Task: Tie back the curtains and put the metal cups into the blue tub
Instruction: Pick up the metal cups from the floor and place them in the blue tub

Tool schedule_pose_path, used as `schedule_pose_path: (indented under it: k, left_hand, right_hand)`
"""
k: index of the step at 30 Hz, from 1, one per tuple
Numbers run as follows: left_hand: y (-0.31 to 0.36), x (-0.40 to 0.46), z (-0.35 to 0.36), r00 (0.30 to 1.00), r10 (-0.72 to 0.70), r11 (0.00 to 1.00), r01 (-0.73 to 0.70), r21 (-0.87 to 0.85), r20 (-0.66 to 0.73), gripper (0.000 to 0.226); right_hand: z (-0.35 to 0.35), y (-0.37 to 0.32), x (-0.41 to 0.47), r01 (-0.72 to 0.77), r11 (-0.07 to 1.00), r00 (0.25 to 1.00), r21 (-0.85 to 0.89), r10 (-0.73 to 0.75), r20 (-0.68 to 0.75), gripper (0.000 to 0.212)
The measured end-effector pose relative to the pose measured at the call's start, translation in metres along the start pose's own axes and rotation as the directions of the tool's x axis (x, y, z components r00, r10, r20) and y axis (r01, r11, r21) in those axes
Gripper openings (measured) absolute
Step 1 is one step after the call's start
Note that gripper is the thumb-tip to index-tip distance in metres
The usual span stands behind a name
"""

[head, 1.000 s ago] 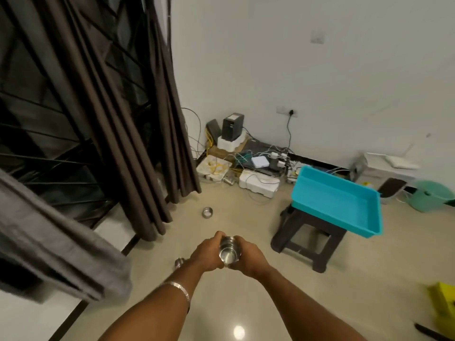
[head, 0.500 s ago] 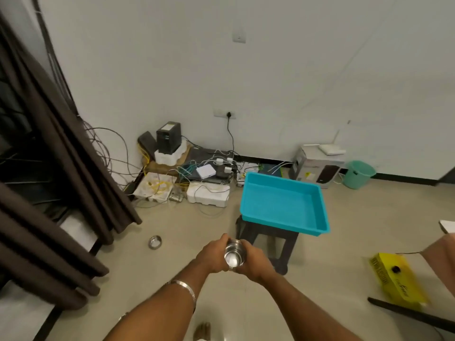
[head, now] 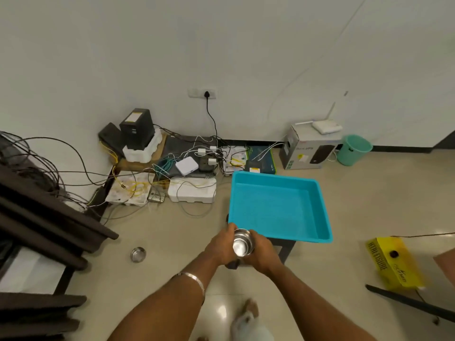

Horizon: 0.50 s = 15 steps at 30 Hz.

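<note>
Both bare forearms are extended from the near edge toward the middle of the view, converging so that the hands are brought together. The left hand is curled around the left side of a metal cup, and the right hand is wrapped around its right side. A thin metal bangle is worn on the left wrist. A bare foot is seen blurred below.
</note>
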<state>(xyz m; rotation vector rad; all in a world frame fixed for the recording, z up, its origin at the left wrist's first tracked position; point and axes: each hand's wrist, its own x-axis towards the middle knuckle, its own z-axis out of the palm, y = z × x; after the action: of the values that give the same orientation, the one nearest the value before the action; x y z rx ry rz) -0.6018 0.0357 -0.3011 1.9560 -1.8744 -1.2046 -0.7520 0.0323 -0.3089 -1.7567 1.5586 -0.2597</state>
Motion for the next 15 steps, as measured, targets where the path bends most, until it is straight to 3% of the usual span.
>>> schedule_pose_path:
  k: [15]
  left_hand:
    - [-0.007,0.168,0.021,0.978,-0.195,0.981,0.192,-0.039,-0.072,0.061]
  right_hand:
    - [0.019,0.071,0.182,-0.069,0.998,0.996,-0.012,0.069,0.055,0.048]
